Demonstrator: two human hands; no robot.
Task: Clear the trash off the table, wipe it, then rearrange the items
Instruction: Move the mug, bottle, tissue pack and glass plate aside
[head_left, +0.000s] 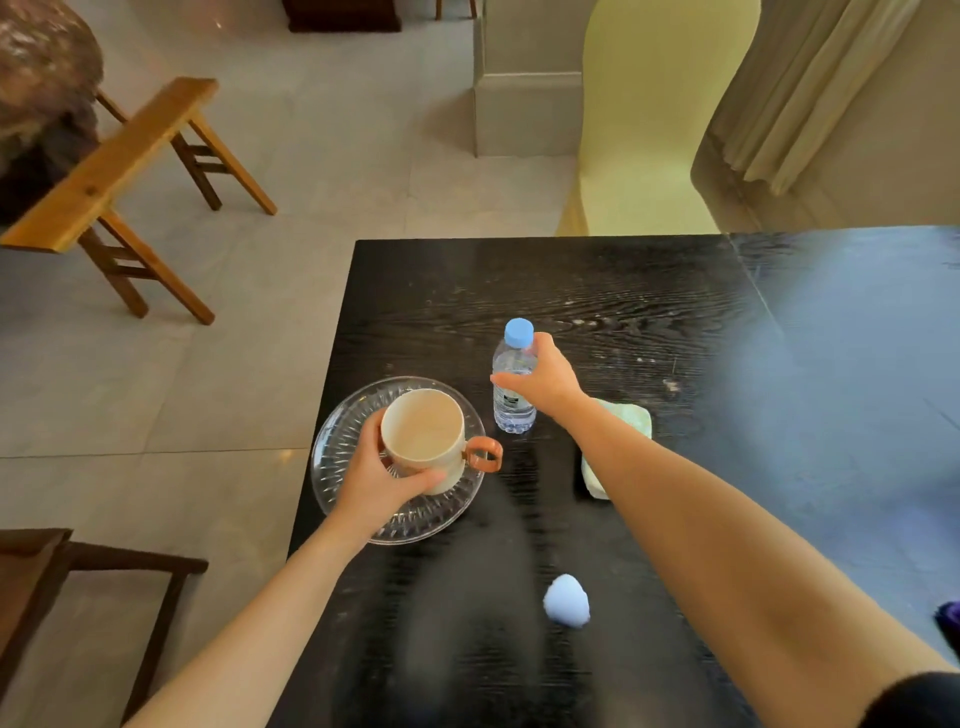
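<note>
head view: left hand (374, 478) grips mug (423, 431), right hand (548, 382) bottle (511, 415); cloth (626, 422) beside.

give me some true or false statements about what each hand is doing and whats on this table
1. The left hand grips the cream ceramic mug with an orange handle over the clear ribbed glass plate. True.
2. The right hand holds the crumpled light blue wad. False: it grips the clear plastic water bottle; the wad lies alone.
3. The bottle's blue cap is off. False: it is on.
4. The folded pale green cloth lies on the black wooden table, partly hidden by the right forearm. True.
</note>
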